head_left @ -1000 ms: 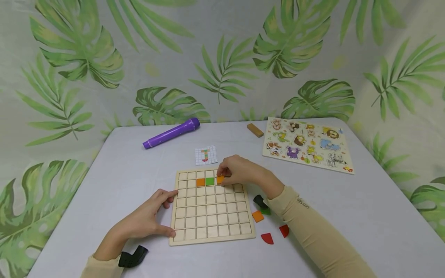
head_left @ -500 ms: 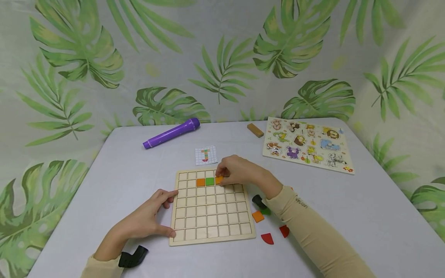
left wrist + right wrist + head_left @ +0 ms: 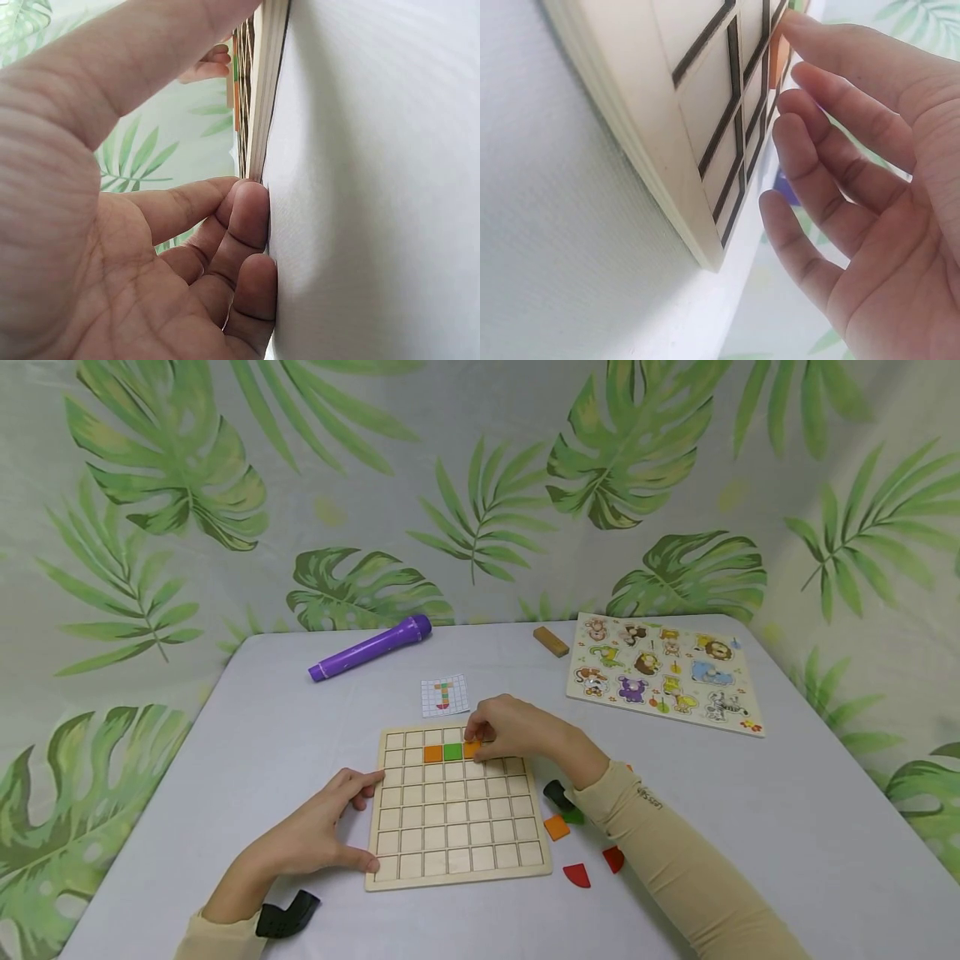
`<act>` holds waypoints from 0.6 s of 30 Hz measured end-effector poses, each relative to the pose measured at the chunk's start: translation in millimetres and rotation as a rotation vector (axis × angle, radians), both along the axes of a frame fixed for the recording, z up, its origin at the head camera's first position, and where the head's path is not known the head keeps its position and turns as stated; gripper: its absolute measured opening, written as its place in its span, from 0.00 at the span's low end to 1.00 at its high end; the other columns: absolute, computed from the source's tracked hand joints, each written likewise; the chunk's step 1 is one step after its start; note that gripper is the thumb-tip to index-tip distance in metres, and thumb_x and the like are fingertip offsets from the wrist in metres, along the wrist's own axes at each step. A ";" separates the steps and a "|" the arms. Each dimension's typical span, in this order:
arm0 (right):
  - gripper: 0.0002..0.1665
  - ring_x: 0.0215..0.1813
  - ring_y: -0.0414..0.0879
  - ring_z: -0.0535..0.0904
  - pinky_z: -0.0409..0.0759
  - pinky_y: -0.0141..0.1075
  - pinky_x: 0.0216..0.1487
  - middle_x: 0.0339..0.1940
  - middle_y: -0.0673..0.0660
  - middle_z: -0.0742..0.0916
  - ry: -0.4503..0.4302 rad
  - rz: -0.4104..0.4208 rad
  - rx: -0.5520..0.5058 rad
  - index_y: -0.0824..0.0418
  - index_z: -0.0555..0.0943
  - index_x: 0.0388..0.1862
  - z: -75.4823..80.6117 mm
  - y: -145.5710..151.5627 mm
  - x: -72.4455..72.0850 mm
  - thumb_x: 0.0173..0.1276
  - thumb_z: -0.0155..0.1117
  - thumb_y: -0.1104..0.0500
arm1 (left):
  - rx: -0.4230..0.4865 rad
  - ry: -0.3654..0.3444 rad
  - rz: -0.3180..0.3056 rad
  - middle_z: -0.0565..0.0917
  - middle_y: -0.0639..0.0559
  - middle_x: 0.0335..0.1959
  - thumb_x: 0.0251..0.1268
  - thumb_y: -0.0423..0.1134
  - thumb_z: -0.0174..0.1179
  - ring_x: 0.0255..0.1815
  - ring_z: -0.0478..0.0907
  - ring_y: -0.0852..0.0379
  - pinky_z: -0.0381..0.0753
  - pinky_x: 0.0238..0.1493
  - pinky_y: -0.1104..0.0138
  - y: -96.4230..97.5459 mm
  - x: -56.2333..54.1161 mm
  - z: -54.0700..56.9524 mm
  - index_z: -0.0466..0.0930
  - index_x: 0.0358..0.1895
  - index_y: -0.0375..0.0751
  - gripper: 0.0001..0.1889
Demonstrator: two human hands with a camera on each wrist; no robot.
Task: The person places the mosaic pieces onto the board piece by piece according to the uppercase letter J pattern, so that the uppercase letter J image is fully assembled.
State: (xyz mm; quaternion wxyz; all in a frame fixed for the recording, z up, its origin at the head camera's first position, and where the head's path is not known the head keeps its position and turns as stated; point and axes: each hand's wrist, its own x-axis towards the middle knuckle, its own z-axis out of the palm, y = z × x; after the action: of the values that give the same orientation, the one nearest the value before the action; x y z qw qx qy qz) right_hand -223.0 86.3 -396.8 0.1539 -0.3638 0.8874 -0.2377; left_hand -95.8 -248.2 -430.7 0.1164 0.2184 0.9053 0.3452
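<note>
A wooden grid board (image 3: 455, 814) lies on the white table. Two tiles sit in its second row from the top: an orange square tile (image 3: 432, 753) and a green square tile (image 3: 453, 752). To their right, my right hand (image 3: 517, 727) pinches another orange square tile (image 3: 471, 750), level with that row; whether it lies fully in its cell is hard to tell. My left hand (image 3: 318, 827) touches the board's left edge, thumb by the near corner and forefinger farther up. Beyond the board lies a pattern card (image 3: 444, 695) with a small coloured figure.
Right of the board lie a loose orange tile (image 3: 557, 827), a partly hidden green piece (image 3: 573, 816) and red quarter-circle pieces (image 3: 577, 875). Farther back are a purple toy microphone (image 3: 370, 648), a brown wooden block (image 3: 551, 641) and an animal puzzle board (image 3: 667, 675).
My right hand has shifted slightly left, bringing the pinched orange tile closer to the green one. My left hand and the board look still.
</note>
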 end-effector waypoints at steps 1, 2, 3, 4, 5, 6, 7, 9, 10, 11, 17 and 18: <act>0.12 0.44 0.40 0.83 0.82 0.31 0.51 0.44 0.51 0.91 0.000 0.000 0.000 0.59 0.90 0.47 0.2 0.0 0.1 0.68 0.80 0.56 | -0.001 0.001 0.000 0.73 0.55 0.56 0.42 0.57 0.87 0.58 0.68 0.61 0.70 0.62 0.66 0.0 0.0 0.0 0.66 0.81 0.40 0.60; 0.12 0.44 0.40 0.83 0.82 0.31 0.51 0.44 0.51 0.91 0.000 0.000 -0.001 0.59 0.90 0.47 0.3 0.0 0.2 0.68 0.80 0.56 | -0.002 0.000 0.000 0.73 0.55 0.57 0.42 0.57 0.87 0.58 0.68 0.61 0.70 0.62 0.66 -0.1 0.0 -0.1 0.66 0.81 0.40 0.60; 0.12 0.44 0.40 0.83 0.82 0.32 0.51 0.44 0.51 0.91 0.000 0.000 -0.001 0.59 0.90 0.47 0.4 0.1 0.3 0.68 0.80 0.56 | -0.002 -0.001 0.000 0.73 0.55 0.57 0.42 0.57 0.87 0.58 0.68 0.61 0.70 0.62 0.66 -0.1 0.0 -0.2 0.66 0.81 0.40 0.60; 0.12 0.44 0.40 0.83 0.82 0.32 0.51 0.44 0.51 0.91 0.000 0.000 -0.001 0.59 0.90 0.47 0.5 0.1 0.4 0.68 0.80 0.57 | -0.002 -0.001 0.001 0.73 0.55 0.57 0.42 0.57 0.87 0.58 0.68 0.61 0.70 0.62 0.67 -0.2 0.0 -0.2 0.66 0.81 0.40 0.60; 0.12 0.44 0.41 0.83 0.82 0.32 0.51 0.44 0.51 0.91 0.000 0.000 -0.002 0.59 0.90 0.47 0.7 0.2 0.5 0.68 0.80 0.57 | -0.003 -0.002 0.002 0.73 0.55 0.57 0.42 0.57 0.87 0.58 0.68 0.61 0.70 0.62 0.67 -0.4 0.1 -0.3 0.66 0.81 0.41 0.60; 0.12 0.44 0.41 0.83 0.82 0.32 0.51 0.44 0.51 0.91 -0.001 0.001 -0.002 0.59 0.90 0.47 0.7 0.3 0.5 0.68 0.80 0.57 | -0.002 -0.002 0.002 0.73 0.55 0.57 0.43 0.57 0.87 0.58 0.68 0.61 0.70 0.62 0.67 -0.4 0.1 -0.4 0.66 0.81 0.41 0.60; 0.12 0.44 0.40 0.83 0.82 0.32 0.51 0.44 0.51 0.90 0.000 0.002 -0.002 0.59 0.90 0.47 0.7 0.3 0.5 0.68 0.80 0.57 | -0.003 -0.002 0.002 0.73 0.55 0.57 0.42 0.57 0.87 0.58 0.68 0.61 0.70 0.62 0.67 -0.5 0.2 -0.4 0.66 0.81 0.41 0.60; 0.12 0.44 0.40 0.83 0.82 0.32 0.51 0.45 0.51 0.90 0.003 0.007 0.000 0.59 0.90 0.48 0.5 0.3 0.4 0.68 0.80 0.57 | -0.001 -0.002 0.002 0.73 0.55 0.57 0.42 0.57 0.87 0.58 0.68 0.61 0.70 0.62 0.67 -0.6 0.3 -0.4 0.66 0.81 0.41 0.60; 0.12 0.44 0.40 0.83 0.82 0.32 0.52 0.45 0.51 0.90 0.004 0.009 0.001 0.59 0.90 0.48 0.5 0.2 0.4 0.68 0.80 0.57 | 0.000 -0.003 0.002 0.73 0.55 0.57 0.43 0.57 0.87 0.58 0.68 0.61 0.70 0.62 0.67 -0.6 0.4 -0.4 0.66 0.81 0.41 0.60; 0.11 0.44 0.40 0.83 0.82 0.32 0.52 0.45 0.51 0.90 0.006 0.012 0.003 0.59 0.90 0.48 0.5 0.0 0.4 0.69 0.80 0.57 | -0.001 -0.003 0.002 0.73 0.55 0.57 0.43 0.57 0.87 0.58 0.68 0.61 0.70 0.62 0.67 -0.7 0.4 -0.4 0.66 0.81 0.41 0.60; 0.09 0.45 0.39 0.83 0.83 0.33 0.53 0.45 0.50 0.90 0.005 0.017 0.016 0.57 0.90 0.47 -0.3 -1.4 0.0 0.70 0.79 0.58 | -0.007 0.000 0.002 0.73 0.55 0.57 0.43 0.58 0.87 0.58 0.68 0.61 0.70 0.63 0.67 -0.8 -0.1 -0.8 0.66 0.82 0.41 0.61; 0.09 0.45 0.39 0.83 0.83 0.33 0.53 0.45 0.50 0.90 0.004 0.016 0.019 0.57 0.90 0.47 -0.6 -1.5 0.0 0.70 0.79 0.58 | -0.007 0.000 0.001 0.73 0.55 0.57 0.43 0.58 0.87 0.58 0.68 0.61 0.70 0.63 0.67 -0.9 -0.3 -1.0 0.66 0.82 0.41 0.60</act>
State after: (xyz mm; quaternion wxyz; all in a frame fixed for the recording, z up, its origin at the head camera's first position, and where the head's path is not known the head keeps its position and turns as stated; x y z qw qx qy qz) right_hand -223.0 84.7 -397.3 0.1572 -0.3699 0.8870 -0.2274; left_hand -96.1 -249.2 -431.8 0.1168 0.2175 0.9067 0.3419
